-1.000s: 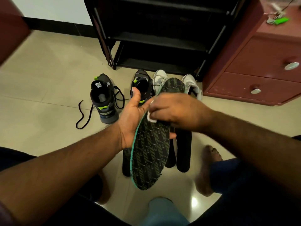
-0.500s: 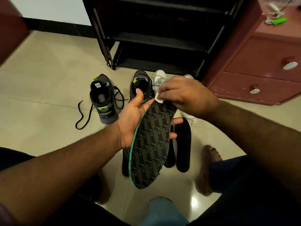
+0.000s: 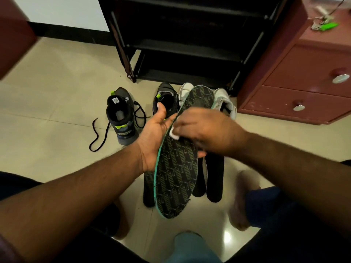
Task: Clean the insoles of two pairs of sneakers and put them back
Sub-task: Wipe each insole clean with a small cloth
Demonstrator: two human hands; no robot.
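I take the black shoe rack point(image 3: 190, 48) as my landmark: a frame of thin dark bars with flat shelves, standing against the wall. To its right, close beside it, stands a reddish-brown drawer chest point(image 3: 303, 78) with two round metal knobs, and a bunch of keys with a bright green tag point(image 3: 324, 25) lies on top. On the glossy cream floor tiles point(image 3: 57, 95) in front of the rack sit my sneakers. One dark sneaker point(image 3: 121, 118) with lime accents stands off toward the rack's left, its loose black lace point(image 3: 98, 133) trailing over the tile. Its mate point(image 3: 165, 97) stands just before the rack's foot, partly hidden by my thumb. Two white sneakers point(image 3: 226, 103) sit to the right of that, largely covered by the insole I hold up.

My left hand point(image 3: 157, 135) supports that patterned insole point(image 3: 176, 171) from beneath, thumb up along its edge and fingers curling out under the far side. It is a long rounded shape, dark with a repeating printed motif and a teal rim. My right hand point(image 3: 207, 130) pinches a small white wipe point(image 3: 174, 134) against its upper surface. Beneath it, nearer me than the rack, plain black insoles point(image 3: 214, 179) lie flat on the tile, half screened by the one in my hands.
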